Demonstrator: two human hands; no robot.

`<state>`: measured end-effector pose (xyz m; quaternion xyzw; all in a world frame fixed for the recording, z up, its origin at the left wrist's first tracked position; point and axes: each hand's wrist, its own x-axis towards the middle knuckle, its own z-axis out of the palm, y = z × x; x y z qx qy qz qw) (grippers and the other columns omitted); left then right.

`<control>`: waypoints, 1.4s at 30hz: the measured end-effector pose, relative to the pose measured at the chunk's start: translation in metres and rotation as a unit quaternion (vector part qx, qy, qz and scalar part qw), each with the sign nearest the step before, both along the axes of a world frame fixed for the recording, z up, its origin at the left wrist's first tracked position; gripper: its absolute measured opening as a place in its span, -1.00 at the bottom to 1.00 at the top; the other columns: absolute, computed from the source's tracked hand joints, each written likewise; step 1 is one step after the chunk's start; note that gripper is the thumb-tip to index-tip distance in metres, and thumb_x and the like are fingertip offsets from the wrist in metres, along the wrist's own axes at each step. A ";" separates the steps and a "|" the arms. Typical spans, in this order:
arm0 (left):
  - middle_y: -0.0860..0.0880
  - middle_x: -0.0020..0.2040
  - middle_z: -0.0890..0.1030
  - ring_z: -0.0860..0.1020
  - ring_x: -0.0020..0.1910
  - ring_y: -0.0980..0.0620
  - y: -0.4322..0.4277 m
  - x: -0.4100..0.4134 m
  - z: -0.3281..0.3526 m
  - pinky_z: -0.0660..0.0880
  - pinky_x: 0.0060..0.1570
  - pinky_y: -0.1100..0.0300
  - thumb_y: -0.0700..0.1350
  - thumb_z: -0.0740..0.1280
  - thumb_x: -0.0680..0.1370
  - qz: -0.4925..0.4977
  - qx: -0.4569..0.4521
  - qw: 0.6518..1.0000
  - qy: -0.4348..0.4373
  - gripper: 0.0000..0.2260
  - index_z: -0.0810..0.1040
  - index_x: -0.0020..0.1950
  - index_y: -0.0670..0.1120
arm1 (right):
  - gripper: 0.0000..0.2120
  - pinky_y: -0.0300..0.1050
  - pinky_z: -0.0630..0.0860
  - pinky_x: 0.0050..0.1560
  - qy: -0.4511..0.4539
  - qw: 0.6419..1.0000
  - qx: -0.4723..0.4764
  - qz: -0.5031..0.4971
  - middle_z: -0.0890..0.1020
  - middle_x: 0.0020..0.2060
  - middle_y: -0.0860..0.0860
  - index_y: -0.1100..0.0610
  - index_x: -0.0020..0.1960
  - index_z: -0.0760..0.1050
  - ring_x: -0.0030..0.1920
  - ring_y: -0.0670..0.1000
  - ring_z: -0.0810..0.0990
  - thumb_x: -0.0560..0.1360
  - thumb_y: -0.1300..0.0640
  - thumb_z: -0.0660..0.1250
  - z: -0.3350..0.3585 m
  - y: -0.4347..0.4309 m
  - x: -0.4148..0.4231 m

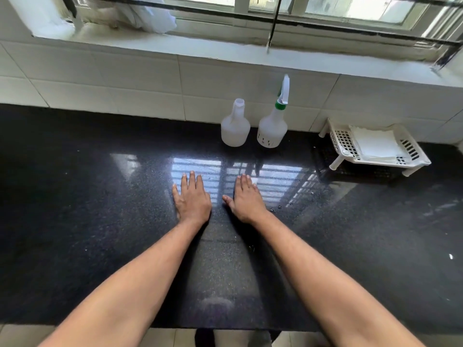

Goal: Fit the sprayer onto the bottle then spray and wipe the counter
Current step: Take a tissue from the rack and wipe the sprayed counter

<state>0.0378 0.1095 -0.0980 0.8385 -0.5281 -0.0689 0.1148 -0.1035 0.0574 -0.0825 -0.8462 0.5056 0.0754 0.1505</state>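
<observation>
Left hand and right hand lie flat, fingers straight, holding nothing, on the black counter; bottles stand beyond them.

- Left hand and right hand were both bare, with nails cut short.
- Left forearm and right forearm were uncovered, with bare skin running to the lower edge of the view.
- Fine hair showed along both forearms.
- Below the desk edge, between the arms, sat a dark shape and a grey shape. Both were too blurred to tell whether they were footwear.
</observation>
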 end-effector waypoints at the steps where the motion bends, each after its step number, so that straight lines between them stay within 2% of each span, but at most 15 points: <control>1: -0.05 0.56 0.10 0.04 0.54 -0.07 0.000 0.000 0.000 -0.02 0.48 -0.19 -0.06 0.08 0.59 0.002 0.001 1.000 -0.002 -0.52 0.11 0.51 -0.07 | -0.27 0.10 -0.12 0.54 -0.004 1.000 0.004 0.005 -0.15 0.53 0.21 0.26 0.50 -0.23 0.54 0.14 -0.19 0.58 -0.23 -0.12 0.000 -0.003 0.005; 4: -0.04 0.55 0.14 0.05 0.54 -0.05 -0.001 0.002 0.001 -0.01 0.48 -0.17 -0.11 0.09 0.58 0.009 -0.011 1.000 0.014 -0.54 0.17 0.49 -0.06 | -0.33 0.07 -0.16 0.54 -0.021 0.999 0.014 0.035 -0.13 0.53 0.21 0.27 0.51 -0.21 0.54 0.13 -0.18 0.61 -0.14 -0.07 0.001 -0.008 0.028; 9: -0.05 0.48 0.32 0.20 0.50 -0.02 -0.003 0.010 0.005 0.04 0.46 -0.06 -0.19 0.19 0.54 0.039 -0.084 0.992 0.088 -0.58 0.35 0.41 -0.10 | -0.44 0.02 -0.16 0.52 -0.047 0.992 0.029 0.115 -0.10 0.54 0.19 0.26 0.51 -0.11 0.54 0.10 -0.13 0.63 0.02 -0.05 0.005 -0.002 0.059; 13: -0.06 0.46 0.35 0.22 0.49 -0.02 -0.004 0.009 0.003 0.04 0.45 -0.06 -0.24 0.14 0.53 0.045 -0.105 0.989 0.099 -0.58 0.38 0.39 -0.11 | -0.42 -0.02 -0.11 0.53 -0.053 0.982 0.007 0.184 -0.05 0.54 0.16 0.23 0.52 -0.07 0.55 0.07 -0.08 0.62 -0.03 -0.01 0.001 0.003 0.038; 16: -0.07 0.46 0.36 0.23 0.48 -0.03 -0.003 0.010 0.003 0.05 0.45 -0.08 -0.26 0.13 0.52 0.041 -0.106 0.989 0.090 -0.58 0.38 0.38 -0.11 | -0.34 0.02 -0.08 0.54 -0.020 0.979 -0.029 0.202 -0.06 0.55 0.09 0.18 0.53 -0.10 0.55 0.02 -0.08 0.59 -0.18 -0.04 0.000 0.007 0.024; 19: -0.07 0.46 0.36 0.23 0.48 -0.04 -0.001 0.009 0.005 0.05 0.46 -0.09 -0.26 0.11 0.53 0.034 -0.106 0.990 0.087 -0.58 0.37 0.39 -0.12 | -0.26 0.10 -0.13 0.54 0.021 0.985 -0.042 0.167 -0.09 0.55 0.06 0.15 0.53 -0.16 0.54 -0.01 -0.11 0.54 -0.30 -0.09 0.003 0.006 0.011; 22: -0.06 0.48 0.33 0.19 0.50 -0.03 0.003 0.006 0.008 0.01 0.48 -0.09 -0.26 0.09 0.54 0.017 -0.104 0.991 0.080 -0.58 0.34 0.41 -0.12 | -0.21 0.13 -0.22 0.51 0.039 0.995 -0.031 0.089 -0.13 0.54 0.06 0.14 0.52 -0.21 0.54 0.00 -0.14 0.51 -0.36 -0.15 0.005 -0.003 -0.020; 26: -0.05 0.50 0.27 0.14 0.52 -0.03 0.010 -0.002 0.006 0.03 0.48 -0.10 -0.21 0.09 0.56 -0.080 -0.074 0.994 0.022 -0.57 0.29 0.44 -0.11 | -0.19 0.17 -0.18 0.52 0.066 0.997 -0.027 -0.019 -0.15 0.54 0.06 0.14 0.52 -0.22 0.54 0.00 -0.14 0.50 -0.38 -0.18 0.005 -0.010 -0.085; 30: -0.05 0.51 0.25 0.13 0.52 -0.03 0.017 -0.005 0.003 0.05 0.48 -0.09 -0.19 0.10 0.56 -0.091 -0.054 0.994 0.007 -0.55 0.25 0.46 -0.11 | -0.21 0.12 -0.15 0.52 0.057 0.992 -0.024 -0.110 -0.13 0.55 0.06 0.17 0.53 -0.17 0.55 0.00 -0.12 0.52 -0.34 -0.14 0.008 0.008 -0.139; 38: -0.06 0.51 0.26 0.15 0.51 -0.04 0.022 -0.016 0.004 0.09 0.47 -0.13 -0.18 0.10 0.56 -0.090 -0.034 0.995 -0.010 -0.56 0.24 0.46 -0.12 | -0.14 0.05 -0.16 0.54 -0.029 0.984 -0.006 -0.176 -0.15 0.54 0.17 0.25 0.51 -0.23 0.54 0.09 -0.18 0.49 -0.37 -0.16 -0.001 0.043 -0.125; 42: -0.07 0.52 0.23 0.14 0.51 -0.04 0.026 -0.018 0.006 0.05 0.48 -0.15 -0.20 0.10 0.55 -0.042 -0.028 0.999 -0.007 -0.55 0.22 0.46 -0.11 | -0.14 0.03 -0.21 0.53 -0.040 0.991 0.002 -0.127 -0.17 0.53 0.19 0.26 0.50 -0.26 0.53 0.12 -0.23 0.50 -0.37 -0.17 -0.002 0.048 -0.090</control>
